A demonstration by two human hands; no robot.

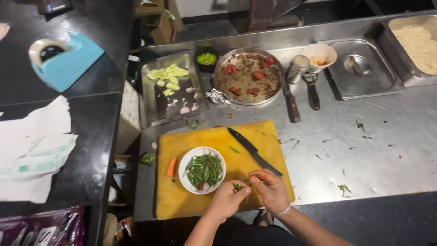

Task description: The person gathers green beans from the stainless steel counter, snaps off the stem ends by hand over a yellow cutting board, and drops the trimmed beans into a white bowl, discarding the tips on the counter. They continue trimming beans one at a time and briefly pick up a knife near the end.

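Steel counter [373,150] carries a yellow cutting board [191,200] with a black knife [252,150] lying on it. I see my left hand [226,198] and right hand [271,189] together at the board's near edge, fingers of both pinched on one green chilli [237,186], just beside the white bowl [187,157] of chillies; a carrot piece [170,166] lies left of the bowl.

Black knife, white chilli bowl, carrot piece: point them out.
Black knife [253,150]: head view, on the blade near the handle.
White chilli bowl [187,156]: head view, on the upper left rim.
Carrot piece [171,166]: head view, on its middle, on the yellow cutting board [182,207].
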